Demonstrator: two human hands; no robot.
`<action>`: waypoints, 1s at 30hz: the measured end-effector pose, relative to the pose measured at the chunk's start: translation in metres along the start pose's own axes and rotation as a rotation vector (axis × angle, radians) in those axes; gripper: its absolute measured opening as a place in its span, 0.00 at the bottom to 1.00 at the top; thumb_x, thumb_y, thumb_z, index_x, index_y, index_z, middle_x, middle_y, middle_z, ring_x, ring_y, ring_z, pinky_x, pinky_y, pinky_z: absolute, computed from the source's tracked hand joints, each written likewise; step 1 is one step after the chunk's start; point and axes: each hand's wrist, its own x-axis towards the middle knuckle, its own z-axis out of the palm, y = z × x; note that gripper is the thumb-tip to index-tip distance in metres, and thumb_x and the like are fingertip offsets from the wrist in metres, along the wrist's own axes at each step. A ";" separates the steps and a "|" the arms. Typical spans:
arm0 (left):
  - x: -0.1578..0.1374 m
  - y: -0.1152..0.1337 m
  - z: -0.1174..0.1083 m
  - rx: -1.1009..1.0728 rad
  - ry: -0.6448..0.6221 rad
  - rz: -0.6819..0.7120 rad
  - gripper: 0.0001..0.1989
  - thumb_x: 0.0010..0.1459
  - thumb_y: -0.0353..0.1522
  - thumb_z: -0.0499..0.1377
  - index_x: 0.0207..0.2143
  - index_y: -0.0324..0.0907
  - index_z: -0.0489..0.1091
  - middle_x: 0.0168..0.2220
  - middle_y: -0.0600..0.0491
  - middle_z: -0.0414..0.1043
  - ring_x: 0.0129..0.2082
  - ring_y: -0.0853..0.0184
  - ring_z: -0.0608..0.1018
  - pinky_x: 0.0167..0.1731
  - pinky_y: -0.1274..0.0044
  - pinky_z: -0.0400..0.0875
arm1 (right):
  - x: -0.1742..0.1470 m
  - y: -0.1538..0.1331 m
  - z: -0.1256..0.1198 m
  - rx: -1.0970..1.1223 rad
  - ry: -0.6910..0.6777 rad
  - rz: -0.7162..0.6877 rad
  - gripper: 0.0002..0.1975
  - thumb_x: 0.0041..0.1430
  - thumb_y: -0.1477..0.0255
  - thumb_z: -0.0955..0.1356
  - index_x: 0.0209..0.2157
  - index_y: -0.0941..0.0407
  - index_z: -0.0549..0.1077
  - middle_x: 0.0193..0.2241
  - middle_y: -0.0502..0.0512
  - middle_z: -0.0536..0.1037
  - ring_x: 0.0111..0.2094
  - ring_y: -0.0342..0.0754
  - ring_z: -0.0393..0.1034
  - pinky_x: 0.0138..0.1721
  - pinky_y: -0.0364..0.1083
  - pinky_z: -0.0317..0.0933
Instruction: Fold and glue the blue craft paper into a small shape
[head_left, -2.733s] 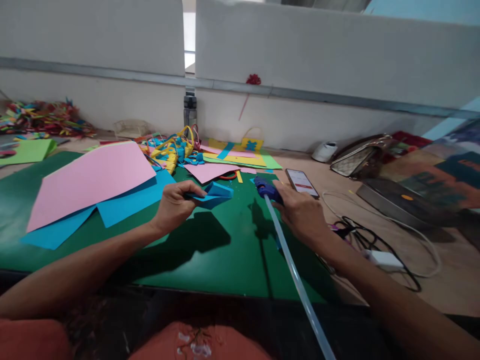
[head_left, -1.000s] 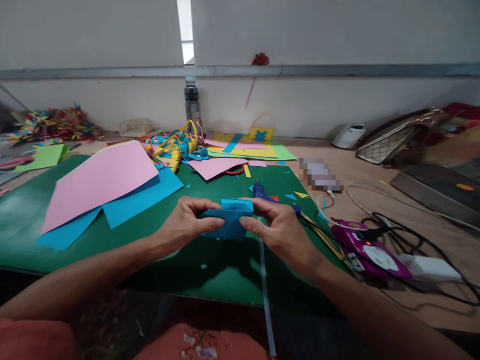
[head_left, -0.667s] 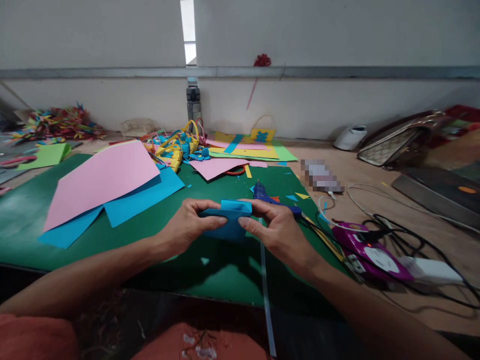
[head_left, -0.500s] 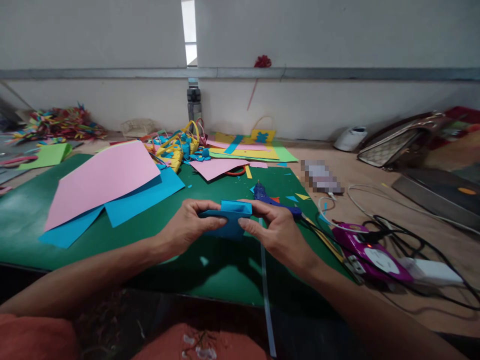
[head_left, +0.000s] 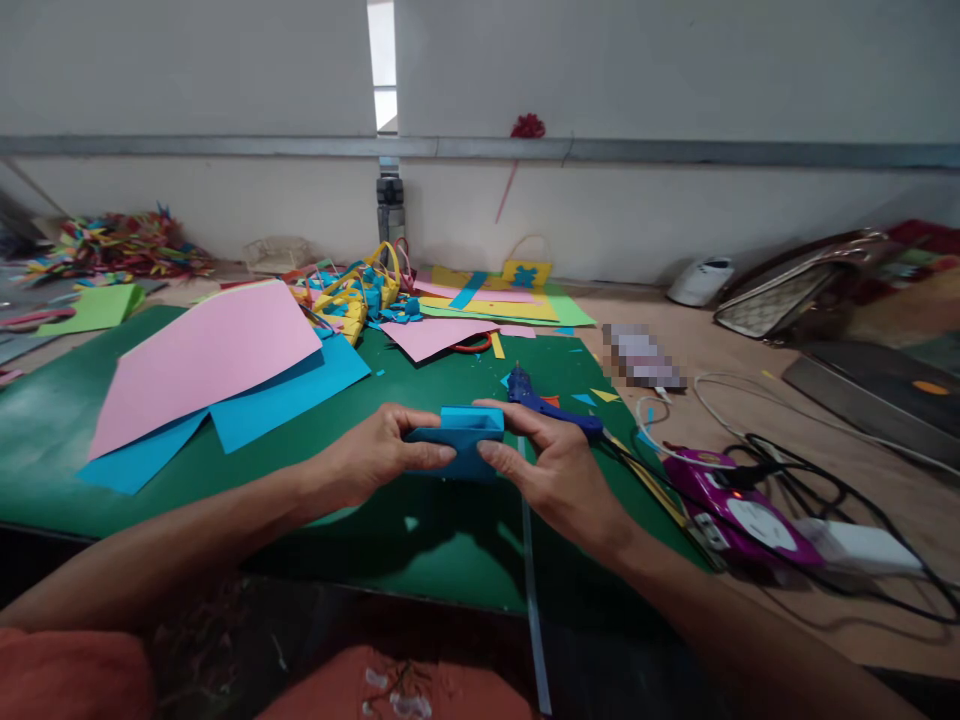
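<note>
A small folded blue paper box (head_left: pixel 466 450) with an opening at its top is held above the green mat (head_left: pixel 337 530). My left hand (head_left: pixel 386 445) grips its left side, thumb on the near face and fingers behind. On the right side my right hand (head_left: pixel 544 460) pinches it the same way, with the fingers partly hidden behind the paper. Just beyond my right hand lies a blue glue gun (head_left: pixel 551 403), and a clear glue stick (head_left: pixel 531 580) hangs over the mat's near edge below that hand.
Pink sheets (head_left: pixel 217 345) and blue sheets (head_left: pixel 292 395) lie at left. Several yellow and blue paper baskets (head_left: pixel 367 290) stand behind. A purple power strip (head_left: pixel 742 510) with tangled cables, a phone (head_left: pixel 643 355) and a bag (head_left: pixel 795 285) are at right. Red-handled scissors (head_left: pixel 476 347) sit partly under pink paper.
The blue paper box is tilted slightly, so more of its opening shows. Both hands keep their hold, with the left thumb shifted a little lower.
</note>
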 end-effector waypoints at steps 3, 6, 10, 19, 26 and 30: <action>0.001 -0.001 -0.001 0.005 0.020 -0.001 0.10 0.44 0.33 0.65 0.32 0.40 0.78 0.25 0.54 0.72 0.25 0.71 0.67 0.28 0.80 0.63 | -0.001 0.000 0.000 -0.023 0.014 -0.004 0.17 0.52 0.68 0.67 0.45 0.55 0.73 0.44 0.55 0.77 0.42 0.51 0.71 0.47 0.53 0.63; 0.001 -0.002 -0.001 -0.065 -0.014 -0.026 0.12 0.45 0.33 0.65 0.35 0.42 0.77 0.28 0.53 0.74 0.26 0.70 0.70 0.30 0.79 0.64 | -0.002 0.000 0.001 -0.017 0.010 -0.005 0.17 0.53 0.69 0.67 0.46 0.55 0.73 0.44 0.55 0.77 0.42 0.51 0.71 0.46 0.52 0.63; 0.002 -0.003 0.000 -0.147 -0.070 -0.056 0.16 0.45 0.34 0.65 0.40 0.44 0.76 0.31 0.52 0.76 0.28 0.68 0.73 0.33 0.77 0.66 | -0.001 0.001 0.001 -0.009 0.004 -0.020 0.16 0.53 0.69 0.67 0.45 0.54 0.73 0.42 0.54 0.78 0.40 0.50 0.71 0.45 0.52 0.64; 0.001 -0.004 0.004 -0.187 -0.045 -0.022 0.16 0.46 0.38 0.65 0.39 0.44 0.76 0.30 0.52 0.76 0.29 0.69 0.72 0.34 0.78 0.64 | 0.000 0.001 0.001 0.022 -0.030 -0.038 0.15 0.55 0.68 0.65 0.44 0.55 0.74 0.40 0.54 0.78 0.38 0.49 0.71 0.42 0.49 0.65; -0.001 -0.003 0.006 -0.090 0.002 -0.008 0.18 0.46 0.41 0.65 0.38 0.40 0.76 0.28 0.52 0.74 0.25 0.71 0.69 0.29 0.79 0.62 | -0.002 0.001 0.000 0.076 -0.036 -0.046 0.17 0.60 0.62 0.61 0.45 0.54 0.73 0.38 0.53 0.78 0.36 0.48 0.71 0.37 0.46 0.65; -0.001 -0.005 0.005 -0.060 0.007 -0.014 0.14 0.46 0.41 0.64 0.30 0.40 0.77 0.23 0.54 0.71 0.22 0.73 0.65 0.25 0.80 0.59 | -0.003 0.001 0.001 0.052 -0.019 -0.077 0.17 0.61 0.62 0.60 0.47 0.54 0.71 0.40 0.53 0.77 0.38 0.48 0.70 0.38 0.46 0.63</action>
